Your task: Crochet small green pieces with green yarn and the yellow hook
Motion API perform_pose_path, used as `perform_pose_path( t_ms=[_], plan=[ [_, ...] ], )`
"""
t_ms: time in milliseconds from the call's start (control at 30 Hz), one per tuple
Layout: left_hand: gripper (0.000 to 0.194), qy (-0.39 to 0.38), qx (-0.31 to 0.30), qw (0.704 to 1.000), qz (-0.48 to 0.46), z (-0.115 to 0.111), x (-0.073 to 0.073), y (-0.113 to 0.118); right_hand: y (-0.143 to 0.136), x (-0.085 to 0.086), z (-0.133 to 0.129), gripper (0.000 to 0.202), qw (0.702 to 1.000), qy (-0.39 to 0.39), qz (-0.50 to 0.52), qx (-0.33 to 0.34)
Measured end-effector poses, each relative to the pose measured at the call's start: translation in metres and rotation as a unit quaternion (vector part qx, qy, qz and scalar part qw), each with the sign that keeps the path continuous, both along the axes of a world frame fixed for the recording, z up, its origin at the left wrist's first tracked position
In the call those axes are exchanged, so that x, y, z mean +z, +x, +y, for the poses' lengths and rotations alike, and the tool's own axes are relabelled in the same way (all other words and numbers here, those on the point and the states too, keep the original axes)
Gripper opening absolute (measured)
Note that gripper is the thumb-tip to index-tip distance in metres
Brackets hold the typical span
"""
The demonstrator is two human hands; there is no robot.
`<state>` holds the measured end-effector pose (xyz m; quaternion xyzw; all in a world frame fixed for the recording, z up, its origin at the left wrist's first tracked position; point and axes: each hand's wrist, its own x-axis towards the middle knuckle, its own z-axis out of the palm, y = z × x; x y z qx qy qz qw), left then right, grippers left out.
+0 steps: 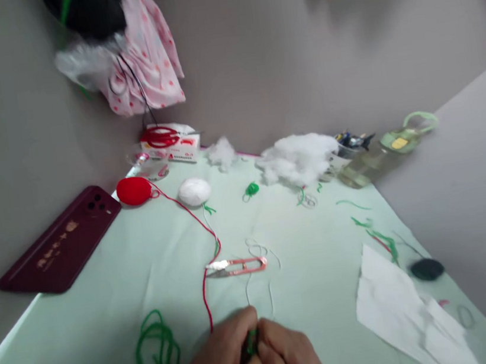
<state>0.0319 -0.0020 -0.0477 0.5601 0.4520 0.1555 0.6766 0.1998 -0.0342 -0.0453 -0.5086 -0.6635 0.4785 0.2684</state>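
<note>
My left hand [222, 361] and my right hand [291, 354] meet at the table's near edge, fingers closed in pinches. Between them shows a small dark green yarn piece [252, 342], mostly covered by the fingers and blurred. Thin pale threads [271, 297] lie on the cloth just beyond the hands. Further out rest thread snips [247, 265] with a copper-coloured handle. Red yarn [206, 294] trails from a red yarn ball [134, 191] to beside my left hand. A loose coil of green yarn [158, 351] lies to the left of that hand.
A dark red phone [60, 242] lies at the left edge. Further back are a white yarn ball [195, 192], fluffy white stuffing [297, 157], red-handled scissors [160, 136] on a box and a green-lidded bottle [378, 155]. White paper [403, 310] and yarn scraps [387, 240] lie right.
</note>
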Motion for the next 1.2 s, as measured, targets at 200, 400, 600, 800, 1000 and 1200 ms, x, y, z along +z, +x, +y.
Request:
perform_pose_path(
  t_ms=[200,400,600,800,1000,1200],
  plan=[
    [0.017,-0.075,-0.017,0.991,-0.113,0.009,0.001,-0.012,0.007,0.016,0.009,0.044,0.985,-0.09,0.116,-0.086],
    [0.02,-0.148,0.061,0.965,-0.208,0.02,0.001,-0.021,0.026,0.022,0.012,0.024,0.967,-0.014,0.173,-0.186],
    [0.019,-0.166,0.066,0.958,-0.224,0.014,0.003,-0.018,0.021,0.016,0.009,0.018,0.984,0.143,0.028,-0.098],
    [0.019,-0.165,0.081,0.958,-0.223,0.013,0.005,-0.018,0.019,0.017,0.008,0.015,0.972,0.224,-0.032,-0.065],
    [0.018,-0.115,0.08,0.969,-0.203,0.014,0.007,-0.02,0.014,0.025,0.008,0.009,0.983,0.161,-0.014,-0.087],
    [0.017,-0.104,0.087,0.971,-0.196,0.012,0.009,-0.015,0.009,0.029,0.012,0.015,0.966,0.247,-0.081,-0.002]
  ],
)
